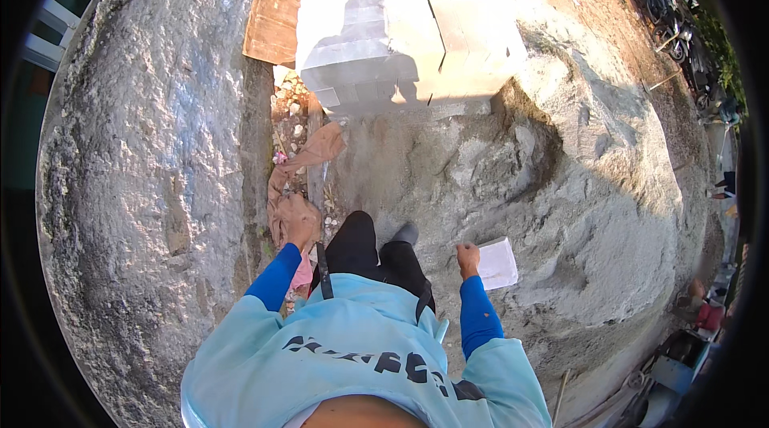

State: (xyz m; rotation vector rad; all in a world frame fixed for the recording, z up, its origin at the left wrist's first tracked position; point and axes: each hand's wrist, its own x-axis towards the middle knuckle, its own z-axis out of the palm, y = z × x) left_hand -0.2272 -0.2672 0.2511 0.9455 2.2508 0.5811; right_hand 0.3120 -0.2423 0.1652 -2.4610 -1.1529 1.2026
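Note:
My left hand [299,220] is low on the left, over the lower end of a crumpled brown cloth [308,157]. Its fingers blend with the cloth, so whether they grip it cannot be made out. The cloth trails away from the hand along a strip of small stones. On the right, my right hand [467,258] is closed at the left edge of a flat white rectangular piece [498,264]. The piece is tilted slightly, above grey sand; its material is unclear.
Ahead stand large pale sheets or boxes [473,19] carrying my shadow, with a brown cardboard piece [274,15] beside them. Grey mounds [152,171] rise on the left, and a sand heap [593,211] on the right. Motorbikes [665,11] are parked far right.

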